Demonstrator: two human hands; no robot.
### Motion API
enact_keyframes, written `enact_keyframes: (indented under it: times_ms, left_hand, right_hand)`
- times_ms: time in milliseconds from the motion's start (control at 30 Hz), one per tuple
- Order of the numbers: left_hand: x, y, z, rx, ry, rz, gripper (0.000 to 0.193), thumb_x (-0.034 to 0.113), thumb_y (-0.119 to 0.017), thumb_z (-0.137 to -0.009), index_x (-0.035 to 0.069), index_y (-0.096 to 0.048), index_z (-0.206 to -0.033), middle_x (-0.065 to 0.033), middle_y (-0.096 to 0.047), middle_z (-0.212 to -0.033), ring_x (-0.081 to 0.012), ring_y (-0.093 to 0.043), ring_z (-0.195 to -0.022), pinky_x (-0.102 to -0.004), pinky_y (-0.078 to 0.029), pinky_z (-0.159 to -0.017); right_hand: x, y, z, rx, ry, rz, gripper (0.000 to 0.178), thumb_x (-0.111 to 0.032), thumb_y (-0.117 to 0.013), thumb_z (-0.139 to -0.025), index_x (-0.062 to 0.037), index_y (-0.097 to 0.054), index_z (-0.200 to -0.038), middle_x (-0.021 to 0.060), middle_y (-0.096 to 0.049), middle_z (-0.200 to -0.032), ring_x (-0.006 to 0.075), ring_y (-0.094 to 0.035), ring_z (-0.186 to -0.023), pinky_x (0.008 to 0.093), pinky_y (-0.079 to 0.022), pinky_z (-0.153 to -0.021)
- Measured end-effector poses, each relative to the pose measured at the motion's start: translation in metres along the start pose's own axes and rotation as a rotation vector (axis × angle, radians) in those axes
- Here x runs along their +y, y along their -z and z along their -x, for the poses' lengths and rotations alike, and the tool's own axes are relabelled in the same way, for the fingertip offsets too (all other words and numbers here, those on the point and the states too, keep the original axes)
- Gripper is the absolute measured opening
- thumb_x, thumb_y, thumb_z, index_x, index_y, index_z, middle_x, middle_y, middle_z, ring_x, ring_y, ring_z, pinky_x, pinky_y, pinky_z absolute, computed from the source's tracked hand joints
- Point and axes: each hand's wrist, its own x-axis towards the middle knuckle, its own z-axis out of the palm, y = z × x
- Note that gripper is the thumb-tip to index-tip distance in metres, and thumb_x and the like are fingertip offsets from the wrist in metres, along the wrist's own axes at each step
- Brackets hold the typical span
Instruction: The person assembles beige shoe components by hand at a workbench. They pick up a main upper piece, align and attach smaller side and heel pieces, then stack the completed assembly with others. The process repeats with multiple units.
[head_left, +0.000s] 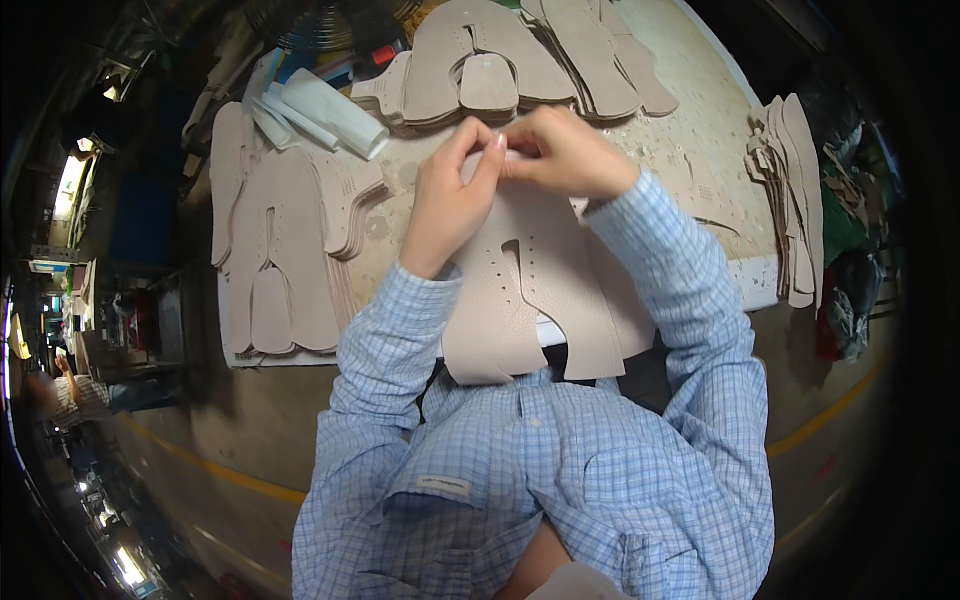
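Observation:
A beige leather shoe-upper piece point(490, 335) lies in front of me, with a slot in its middle and small punched holes beside the slot. Its near end hangs past the table's front edge over my lap. My left hand point(448, 200) pinches the far end of this piece, fingers closed. Right beside it, my right hand point(565, 155) is closed on the same end, thumb and fingertips together. The two hands nearly touch, and they hide the part of the leather between them. More leather point(625, 305) shows under the piece on its right.
Stacked leather pieces stand at the back point(430, 75) and left point(250, 290) of the worktable point(400, 185). Rolled whitish sheets point(335, 110) lie at the back left. Another bundle of pieces point(795, 200) hangs at the right edge. Far left, another person point(80, 395) is visible.

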Motion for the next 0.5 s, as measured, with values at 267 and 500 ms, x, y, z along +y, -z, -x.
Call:
enact_keyframes:
  times_ms: [267,500]
  left_hand:
    - [-0.021,0.0,-0.013,0.249,0.064,0.065,0.022,0.018,-0.058,-0.089,0.0,-0.052,-0.078,-0.0046,-0.055,-0.068,-0.0111,-0.05,-0.07,-0.0263,-0.043,-0.069]
    - [-0.033,0.005,-0.016,0.357,0.02,-0.071,0.022,0.018,-0.058,-0.088,-0.001,-0.055,-0.077,-0.0079,-0.061,-0.071,-0.0151,-0.058,-0.074,-0.0287,-0.045,-0.073]
  right_hand:
    - [0.009,-0.013,-0.015,-0.212,-0.157,-0.485,0.031,-0.03,-0.069,-0.082,0.001,-0.068,-0.079,0.0011,-0.061,-0.061,0.0071,-0.051,-0.055,0.0244,-0.042,-0.051]
    - [-0.016,-0.001,0.019,-0.339,-0.382,-0.424,0.038,-0.033,-0.073,-0.076,0.0032,-0.066,-0.08,0.008,-0.064,-0.068,0.0129,-0.058,-0.056,0.0259,-0.047,-0.053]
